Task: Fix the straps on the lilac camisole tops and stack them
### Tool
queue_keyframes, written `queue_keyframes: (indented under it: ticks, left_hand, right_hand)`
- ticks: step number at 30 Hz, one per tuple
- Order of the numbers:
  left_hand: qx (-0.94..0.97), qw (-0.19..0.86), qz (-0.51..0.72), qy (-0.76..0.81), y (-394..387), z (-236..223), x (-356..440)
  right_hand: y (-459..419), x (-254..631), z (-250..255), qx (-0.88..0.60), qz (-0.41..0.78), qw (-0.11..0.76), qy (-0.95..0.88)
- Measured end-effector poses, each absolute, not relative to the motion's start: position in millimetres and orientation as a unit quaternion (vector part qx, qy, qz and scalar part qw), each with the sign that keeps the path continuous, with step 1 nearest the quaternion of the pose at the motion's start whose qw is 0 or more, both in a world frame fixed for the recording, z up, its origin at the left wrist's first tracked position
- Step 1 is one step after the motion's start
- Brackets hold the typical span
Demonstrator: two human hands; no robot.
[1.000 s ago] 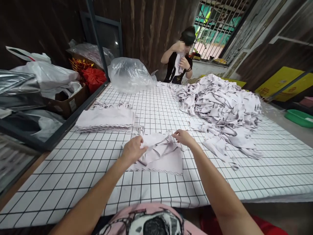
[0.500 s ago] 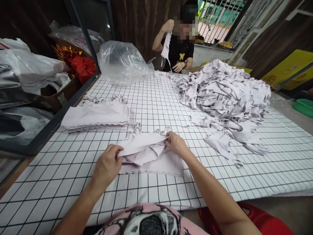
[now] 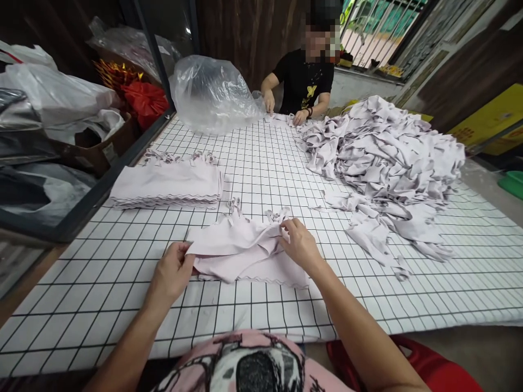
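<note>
On the black-gridded white table (image 3: 122, 305), the left hand (image 3: 174, 272) pinches the left edge of a pale lilac garment (image 3: 241, 250), fingers closed on it; the right hand (image 3: 300, 245) grips its right side. Beyond the garment lies a folded stack (image 3: 167, 185), then a loose heap (image 3: 388, 158). No writing seems legible.

Garment: pale lilac cloth piece (image 3: 241, 245), rumpled, half-folded
Place: pinched between left hand (image 3: 174, 272) and right hand (image 3: 300, 245)
</note>
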State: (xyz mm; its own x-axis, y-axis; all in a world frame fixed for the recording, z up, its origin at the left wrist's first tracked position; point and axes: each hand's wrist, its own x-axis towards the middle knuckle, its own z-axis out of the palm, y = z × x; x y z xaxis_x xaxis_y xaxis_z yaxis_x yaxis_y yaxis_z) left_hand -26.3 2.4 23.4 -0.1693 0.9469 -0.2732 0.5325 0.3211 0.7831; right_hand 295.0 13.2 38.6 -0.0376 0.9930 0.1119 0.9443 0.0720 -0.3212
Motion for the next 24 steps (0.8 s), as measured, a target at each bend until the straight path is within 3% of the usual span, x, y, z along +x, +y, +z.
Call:
queue_keyframes:
  ticks: [6, 9, 15, 24]
  left_hand:
    - [0.522, 0.372, 0.269, 0.719, 1, 15, -24]
    - [0.527, 0.358, 0.28, 0.719, 0, 13, -25]
    - [0.454, 0.412, 0.419, 0.67, 1, 24, -17]
    - [0.45, 0.415, 0.453, 0.648, 21, 49, -23]
  right_hand:
    - [20, 291, 30, -0.624, -0.005, 0.143, -0.768]
    - [19, 292, 28, -0.571, -0.003, 0.151, -0.807]
    - [20, 295, 25, -0.551, 0.0, 0.12, -0.826]
    - [34, 296, 23, -0.567, 0.017, 0.051, -0.822]
